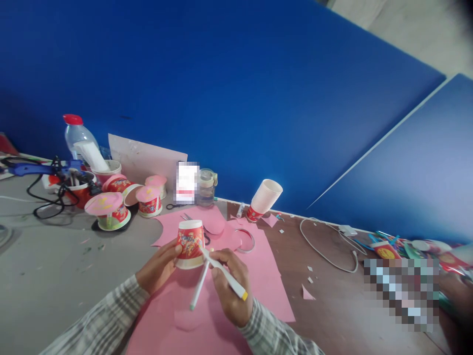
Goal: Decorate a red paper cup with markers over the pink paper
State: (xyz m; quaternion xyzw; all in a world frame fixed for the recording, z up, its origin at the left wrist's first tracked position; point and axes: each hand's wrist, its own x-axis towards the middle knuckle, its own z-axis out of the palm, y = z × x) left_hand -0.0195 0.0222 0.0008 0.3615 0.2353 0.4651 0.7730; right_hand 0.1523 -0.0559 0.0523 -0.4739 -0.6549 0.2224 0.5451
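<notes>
My left hand [159,267] grips a red printed paper cup [189,243], held upside down above a pink paper sheet [258,276]. My right hand [229,286] is closed round a white pen with a yellow end [226,275], its tip touching the cup's side. A second white stick-like thing [198,286] hangs down from the cup, between my hands. Both sleeves are grey plaid.
Several decorated cups with pink lids [111,207] stand at the left by a blue glue gun [37,169] and a water bottle [76,135]. A stack of paper cups [264,198], a glass jar [206,187], scissors [177,206] and a white cable [325,246] lie behind. Blue partition walls [236,98] close the desk.
</notes>
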